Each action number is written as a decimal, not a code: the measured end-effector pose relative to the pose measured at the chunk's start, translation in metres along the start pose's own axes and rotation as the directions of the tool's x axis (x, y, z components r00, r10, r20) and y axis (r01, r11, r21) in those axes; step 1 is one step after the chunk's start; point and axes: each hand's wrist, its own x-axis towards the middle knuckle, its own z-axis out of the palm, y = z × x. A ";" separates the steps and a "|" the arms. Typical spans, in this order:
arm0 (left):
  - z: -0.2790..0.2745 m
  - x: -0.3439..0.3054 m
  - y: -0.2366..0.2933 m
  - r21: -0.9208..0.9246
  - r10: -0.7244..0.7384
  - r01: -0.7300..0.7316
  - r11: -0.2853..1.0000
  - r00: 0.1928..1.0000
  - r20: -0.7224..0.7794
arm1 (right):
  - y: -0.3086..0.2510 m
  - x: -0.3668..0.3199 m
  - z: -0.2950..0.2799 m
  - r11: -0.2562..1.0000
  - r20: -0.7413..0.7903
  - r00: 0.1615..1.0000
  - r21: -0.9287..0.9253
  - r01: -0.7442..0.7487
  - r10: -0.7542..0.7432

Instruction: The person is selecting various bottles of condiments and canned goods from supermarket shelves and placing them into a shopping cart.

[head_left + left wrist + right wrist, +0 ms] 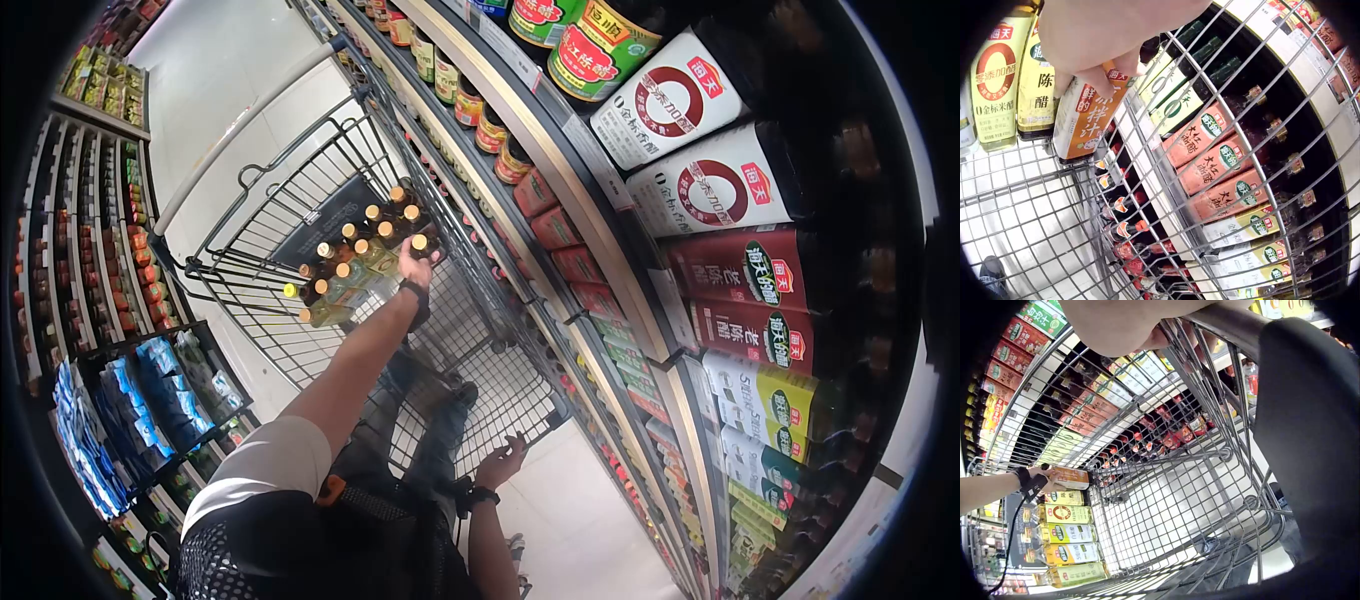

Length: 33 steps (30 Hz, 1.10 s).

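Head view: the left hand reaches down into the shopping cart, at the end of a cluster of standing bottles. The right hand rests at the cart's near rim. Whether its fingers curl round the wire I cannot tell.

Left wrist view: the fingers grip the top of an orange-labelled bottle, which stands on the wire floor just beside the yellow-labelled bottles. It is best kept upright and pressed against its neighbour, with the base flat on the mesh before the grip loosens.

Right wrist view: the orange-labelled bottle ends the row, nearest the cart's side wall. A steadying right hand would likely keep the cart from rolling.
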 end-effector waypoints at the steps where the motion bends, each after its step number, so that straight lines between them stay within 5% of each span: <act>1: 0.002 0.001 -0.002 -0.176 -0.042 0.043 0.984 0.999 0.009 | 0.004 -0.001 0.000 1.000 -0.007 1.000 -0.001 -0.008 0.008; 4: 0.007 0.006 -0.005 0.053 0.029 -0.029 0.998 1.000 0.002 | 0.004 -0.003 0.000 0.999 0.004 0.999 -0.013 -0.035 0.035; 5: 0.005 0.015 -0.005 -0.104 0.029 -0.023 0.994 0.998 0.055 | -0.005 0.005 0.001 0.984 0.038 0.989 0.097 -0.147 0.144; 7: 0.012 0.011 -0.012 -0.184 -0.009 0.023 0.983 0.997 0.073 | 0.000 -0.001 0.002 0.989 0.012 0.991 0.058 -0.133 0.133; 13: 0.004 0.036 -0.023 0.028 -0.126 0.126 0.992 0.992 -0.015 | 0.000 0.000 0.008 0.999 -0.008 0.999 0.036 -0.033 0.033; 15: -0.002 0.033 0.004 0.348 -0.322 0.349 0.870 0.937 -0.136 | -0.003 0.004 0.010 0.999 -0.003 1.000 0.052 -0.016 0.016; 17: 0.000 -0.004 0.053 0.280 -0.407 0.433 0.857 0.902 -0.146 | -0.004 0.006 0.010 1.000 -0.001 1.000 0.028 -0.009 0.009; 21: -0.054 -0.034 0.088 0.035 -0.505 0.523 0.852 0.801 0.320 | -0.012 0.005 0.004 0.997 -0.009 0.999 0.070 -0.042 0.043; 23: -0.084 -0.065 0.132 0.185 -0.541 0.514 0.838 0.733 0.412 | -0.001 0.006 0.014 0.996 0.012 0.998 0.059 -0.063 0.062; 27: -0.151 -0.130 0.198 0.679 -0.637 0.023 0.734 0.369 0.677 | -0.003 0.006 0.001 0.992 0.094 0.995 0.129 -0.002 -0.010; 29: -0.216 -0.125 0.159 0.655 -0.648 -0.473 0.589 0.208 0.732 | 0.010 0.011 0.004 0.988 0.158 0.986 0.154 0.029 -0.054; 31: -0.246 -0.168 0.171 0.720 -0.832 -0.687 0.097 0.341 0.437 | 0.023 0.006 0.001 0.990 0.236 0.962 0.060 0.124 -0.135; 33: -0.212 -0.231 0.236 0.543 -0.761 -0.826 -0.151 0.448 0.470 | 0.037 0.012 0.008 0.988 0.241 0.962 0.114 0.106 -0.131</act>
